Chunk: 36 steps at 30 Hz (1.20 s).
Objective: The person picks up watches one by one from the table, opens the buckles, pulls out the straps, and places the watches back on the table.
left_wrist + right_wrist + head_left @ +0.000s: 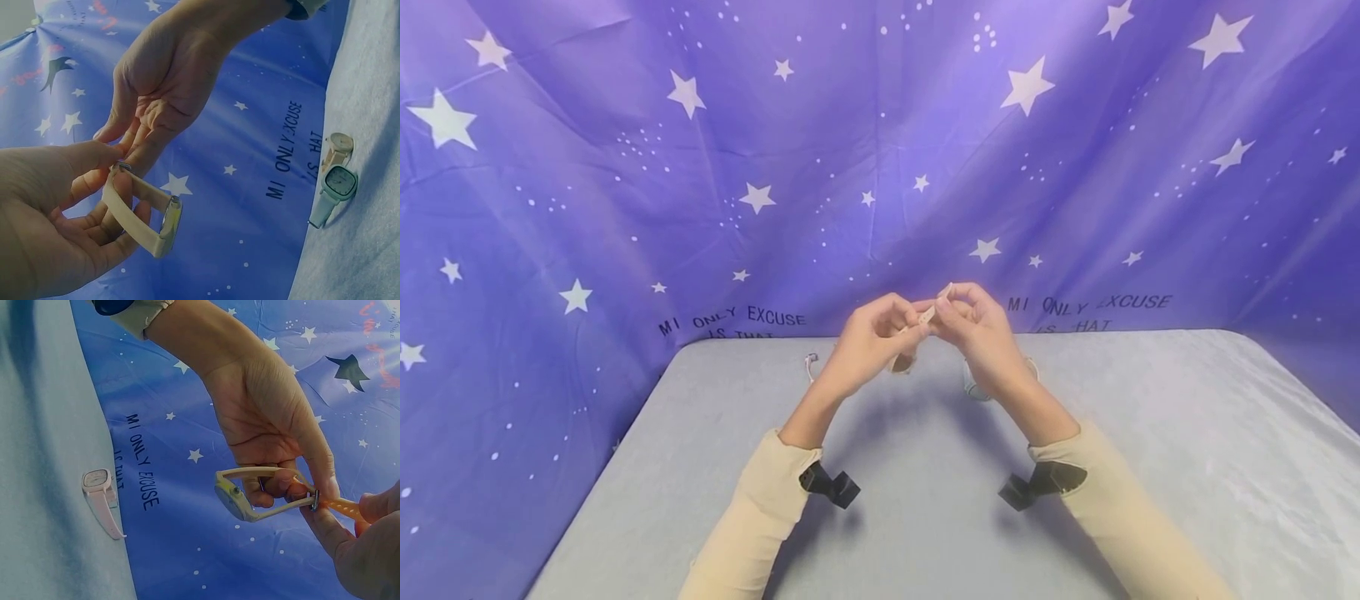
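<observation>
Above the far part of the table, both hands hold one beige wristwatch [170, 219], its strap looped into a ring. My left hand [868, 337] grips it by the band near the metal buckle [315, 500], with some fingers inside the loop. My right hand [981, 333] pinches the strap's tail [342, 507], a strip with a row of holes that sticks out past the buckle. In the right wrist view the watch case hangs on its side, with the crown showing. The fingertips of both hands meet close together and partly hide the tail.
A pink watch [97, 479] lies on the grey cloth-covered table [910, 533], left of my hands. A mint-green watch [339, 183] and a tan one [341, 144] lie beyond my right wrist. Behind the table hangs a purple star-patterned curtain [880, 150]. Black cameras [845, 490] sit on both wrists.
</observation>
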Tool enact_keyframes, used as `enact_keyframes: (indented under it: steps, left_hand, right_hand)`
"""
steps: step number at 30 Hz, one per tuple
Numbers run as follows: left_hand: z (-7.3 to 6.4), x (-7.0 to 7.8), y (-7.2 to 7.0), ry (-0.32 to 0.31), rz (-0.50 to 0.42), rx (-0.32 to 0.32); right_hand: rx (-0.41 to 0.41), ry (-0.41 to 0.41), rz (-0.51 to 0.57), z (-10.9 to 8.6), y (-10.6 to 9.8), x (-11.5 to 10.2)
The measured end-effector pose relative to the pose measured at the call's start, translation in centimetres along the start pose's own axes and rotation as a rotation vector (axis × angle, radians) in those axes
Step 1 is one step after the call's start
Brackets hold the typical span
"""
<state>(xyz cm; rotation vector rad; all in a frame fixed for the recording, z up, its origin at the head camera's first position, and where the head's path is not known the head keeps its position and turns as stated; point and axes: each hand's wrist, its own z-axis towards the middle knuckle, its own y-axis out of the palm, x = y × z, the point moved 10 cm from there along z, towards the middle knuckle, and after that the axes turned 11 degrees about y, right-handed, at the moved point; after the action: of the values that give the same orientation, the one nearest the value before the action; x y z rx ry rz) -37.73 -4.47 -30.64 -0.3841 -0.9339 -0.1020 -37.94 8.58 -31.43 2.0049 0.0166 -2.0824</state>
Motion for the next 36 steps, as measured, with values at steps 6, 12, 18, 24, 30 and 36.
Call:
enact_keyframes:
  steps: [6,12,18,24,30,36]
  left_hand:
    - [0.0,-0.2,-0.4,-0.034,-0.003,0.027]
    - [-0.1,-1.0,-0.4,-0.133,-0.073,0.024]
    - [-0.2,-1.2,-0.4,-0.192,-0.106,-0.009]
    - [-0.5,-1.3,-0.3,-0.224,-0.174,-0.032]
    - [-0.5,-1.3,-0.3,-0.23,-0.195,-0.036]
    - [-0.5,-1.5,-0.5,-0.237,-0.193,-0.031]
  right_hand:
    - [-0.046,-0.031,0.016,-0.1,0.5,-0.3]
    - [-0.059,-0.052,0.033,0.0,0.5,-0.5]
    - [-0.061,-0.057,0.023,0.0,0.3,-0.6]
    - [-0.054,-0.056,0.013,-0.1,0.2,-0.7]
    - [-0.06,-0.067,0.003,-0.2,0.2,-0.7]
    - [-0.074,-0.066,-0.049,-0.2,0.4,-0.7]
